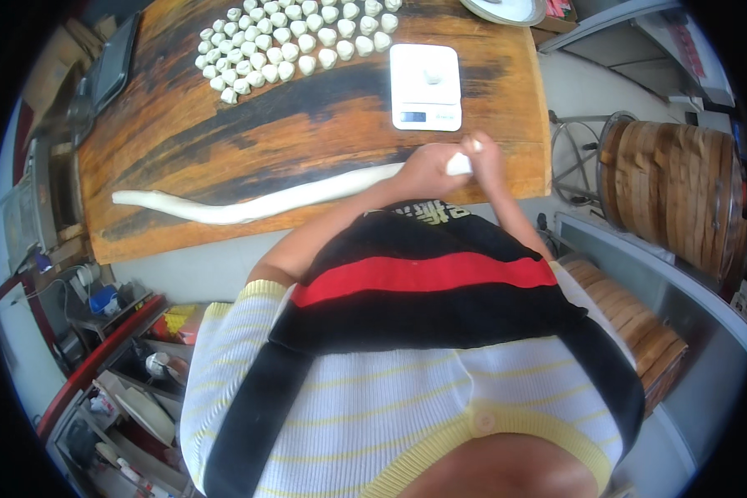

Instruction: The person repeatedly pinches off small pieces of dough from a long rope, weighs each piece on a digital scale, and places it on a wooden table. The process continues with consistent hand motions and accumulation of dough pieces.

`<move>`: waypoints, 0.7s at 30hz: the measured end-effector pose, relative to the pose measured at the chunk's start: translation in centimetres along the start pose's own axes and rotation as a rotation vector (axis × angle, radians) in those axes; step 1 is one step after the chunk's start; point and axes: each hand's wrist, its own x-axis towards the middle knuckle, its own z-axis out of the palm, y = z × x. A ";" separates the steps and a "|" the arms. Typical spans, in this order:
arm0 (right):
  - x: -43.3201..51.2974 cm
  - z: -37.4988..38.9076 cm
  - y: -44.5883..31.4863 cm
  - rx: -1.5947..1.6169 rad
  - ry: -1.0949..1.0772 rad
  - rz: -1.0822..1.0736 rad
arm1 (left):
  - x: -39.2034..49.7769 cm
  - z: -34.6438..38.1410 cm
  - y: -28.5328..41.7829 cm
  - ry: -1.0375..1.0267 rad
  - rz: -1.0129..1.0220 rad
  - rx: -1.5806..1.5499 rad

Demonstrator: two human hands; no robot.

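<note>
A long white dough rope (311, 194) lies in a gentle curve along the near side of the wooden table (299, 134). My left hand (428, 169) is wrapped around it close to its right end. Out of that fist sticks a short stub of dough, and my right hand (489, 163) grips at its tip with curled fingers. A bit of white shows between those fingers, partly hidden. Just beyond my hands stands a white digital kitchen scale (424, 93), with one small dough piece (432, 75) on its platform.
Many small dough pieces (286, 50) sit in rows at the far side. A bowl of white powder (507, 9) is at the back right corner. Stacked bamboo steamers (669, 187) stand right of the table. A cluttered shelf (131, 373) is at lower left.
</note>
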 end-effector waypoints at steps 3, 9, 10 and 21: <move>1.9 -2.0 0.3 0.179 -0.211 0.336 | 0.0 -1.2 -0.3 0.075 -0.102 -0.089; -0.1 -2.3 -7.3 0.263 -0.454 -0.070 | 0.5 -0.8 -3.4 -0.035 -0.366 -0.062; -0.6 -2.0 -8.6 0.060 -0.440 -0.119 | 0.7 -0.8 -3.9 -0.013 -0.347 -0.001; -1.0 0.5 -8.8 -0.401 -0.206 -0.445 | 0.8 -1.1 -4.7 -0.109 -0.315 -0.189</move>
